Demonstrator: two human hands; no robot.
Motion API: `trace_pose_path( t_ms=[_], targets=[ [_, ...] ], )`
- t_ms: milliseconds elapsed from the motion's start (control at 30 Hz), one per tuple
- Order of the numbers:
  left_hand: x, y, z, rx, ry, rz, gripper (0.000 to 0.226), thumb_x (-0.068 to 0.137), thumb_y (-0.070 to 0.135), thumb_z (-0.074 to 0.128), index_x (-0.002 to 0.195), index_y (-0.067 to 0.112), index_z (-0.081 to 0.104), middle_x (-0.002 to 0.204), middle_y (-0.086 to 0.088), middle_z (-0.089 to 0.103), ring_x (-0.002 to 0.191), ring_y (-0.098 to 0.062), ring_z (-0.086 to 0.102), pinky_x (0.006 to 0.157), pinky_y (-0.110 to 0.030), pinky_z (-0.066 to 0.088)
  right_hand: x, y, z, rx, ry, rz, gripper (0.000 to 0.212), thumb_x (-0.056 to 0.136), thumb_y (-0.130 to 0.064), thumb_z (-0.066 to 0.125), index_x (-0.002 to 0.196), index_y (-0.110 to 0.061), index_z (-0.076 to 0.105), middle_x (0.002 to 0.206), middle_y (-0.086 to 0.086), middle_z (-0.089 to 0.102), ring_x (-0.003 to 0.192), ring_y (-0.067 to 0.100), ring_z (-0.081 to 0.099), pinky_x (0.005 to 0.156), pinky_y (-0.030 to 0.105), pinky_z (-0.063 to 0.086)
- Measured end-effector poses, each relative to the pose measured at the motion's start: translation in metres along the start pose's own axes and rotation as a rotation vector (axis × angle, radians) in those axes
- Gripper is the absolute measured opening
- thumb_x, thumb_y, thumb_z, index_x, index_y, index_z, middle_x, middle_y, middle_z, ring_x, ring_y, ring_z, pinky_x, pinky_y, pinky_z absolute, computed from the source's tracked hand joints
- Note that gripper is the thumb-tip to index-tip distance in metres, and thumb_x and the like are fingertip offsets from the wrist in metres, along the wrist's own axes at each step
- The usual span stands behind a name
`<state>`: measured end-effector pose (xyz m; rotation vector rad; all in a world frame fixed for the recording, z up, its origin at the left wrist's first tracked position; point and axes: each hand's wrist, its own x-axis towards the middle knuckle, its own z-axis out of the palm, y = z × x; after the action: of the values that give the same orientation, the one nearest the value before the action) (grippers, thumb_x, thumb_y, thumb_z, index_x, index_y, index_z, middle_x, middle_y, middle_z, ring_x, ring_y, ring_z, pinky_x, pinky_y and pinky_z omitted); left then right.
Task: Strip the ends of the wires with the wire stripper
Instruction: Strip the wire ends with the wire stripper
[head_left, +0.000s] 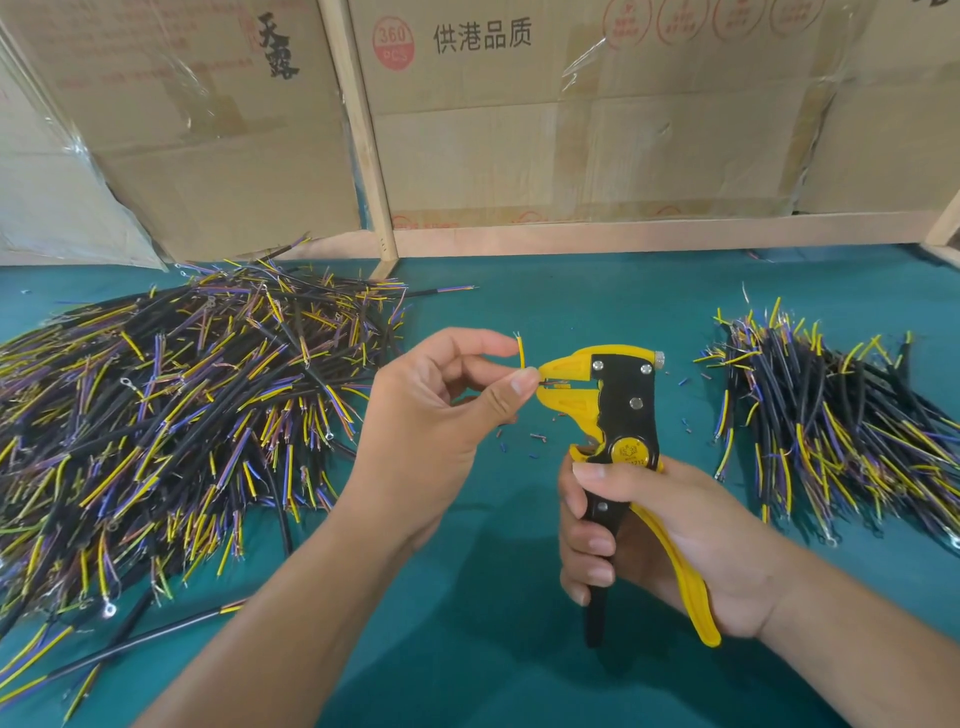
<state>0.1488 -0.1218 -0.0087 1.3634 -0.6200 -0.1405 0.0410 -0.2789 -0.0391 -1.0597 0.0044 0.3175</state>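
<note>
Head view: the right hand (649, 540) grips the handles of the wire stripper (618, 415), fingers curled round the black handle and the yellow handle lying against the palm. The tool stands upright above the green table (519, 597), its yellow nose pointing left. The left hand (441, 410) pinches a wire between thumb and forefinger, right at the tip of the nose. One yellow strand (521, 352) sticks up above the fingertips; another strand runs from the pinch into the gap of the nose. A large heap of wires (171, 415) lies left of the left hand, well apart from the tool. A smaller heap (831, 426) lies right of the tool. Small cut bits (537, 439) lie scattered on the table under the nose. Cardboard boxes (519, 130) stand behind.
</note>
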Motion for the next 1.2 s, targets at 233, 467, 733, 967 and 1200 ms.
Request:
trace_pose_path(
  t_ms=[233, 467, 733, 967, 1200],
  targets=[
    [-0.004, 0.002, 0.009, -0.056, -0.007, -0.056, 0.013, 0.095, 0.004, 0.061, 0.105, 0.003, 0.068, 0.079, -0.001, 0.064, 0.07, -0.013, 0.055, 0.059, -0.025, 0.052, 0.001, 0.001, 0.001, 0.043, -0.002, 0.009, 0.033, 0.086, -0.037, 0.072, 0.078, -0.008, 0.059, 0.061, 0.008, 0.038, 0.053, 0.024, 0.043, 0.061, 0.042, 0.049],
    [-0.006, 0.008, 0.011, 0.078, -0.027, -0.114, 0.019, 0.103, 0.01, 0.049, 0.084, 0.013, 0.054, 0.067, -0.001, 0.057, 0.053, -0.015, 0.049, 0.044, -0.023, 0.04, 0.001, 0.003, 0.002, 0.062, -0.008, -0.002, 0.032, 0.085, -0.036, 0.072, 0.078, -0.008, 0.059, 0.061, 0.008, 0.038, 0.052, 0.024, 0.044, 0.061, 0.041, 0.048],
    [-0.005, 0.014, 0.009, 0.067, -0.066, -0.14, 0.022, 0.081, 0.016, 0.054, 0.06, 0.022, 0.053, 0.058, -0.002, 0.043, 0.047, -0.012, 0.03, 0.044, -0.018, 0.028, 0.001, 0.005, 0.001, 0.081, -0.069, -0.002, 0.038, 0.081, -0.039, 0.08, 0.079, -0.007, 0.059, 0.061, 0.007, 0.04, 0.052, 0.023, 0.046, 0.063, 0.04, 0.049],
    [-0.005, 0.011, 0.005, 0.207, -0.1, -0.11, 0.019, 0.083, 0.023, 0.054, 0.064, 0.021, 0.053, 0.059, 0.001, 0.051, 0.053, -0.016, 0.035, 0.049, -0.026, 0.029, 0.001, 0.004, 0.0, 0.083, -0.075, -0.006, 0.038, 0.081, -0.038, 0.08, 0.08, -0.007, 0.058, 0.061, 0.008, 0.04, 0.052, 0.023, 0.046, 0.063, 0.04, 0.049],
    [-0.005, 0.005, 0.013, 0.085, -0.023, -0.162, 0.016, 0.081, 0.022, 0.05, 0.065, 0.021, 0.053, 0.053, 0.001, 0.043, 0.046, -0.012, 0.028, 0.042, -0.018, 0.026, 0.0, 0.003, 0.002, 0.068, -0.049, 0.005, 0.032, 0.084, -0.034, 0.073, 0.078, -0.007, 0.058, 0.06, 0.008, 0.038, 0.051, 0.023, 0.045, 0.061, 0.041, 0.049]
  ],
)
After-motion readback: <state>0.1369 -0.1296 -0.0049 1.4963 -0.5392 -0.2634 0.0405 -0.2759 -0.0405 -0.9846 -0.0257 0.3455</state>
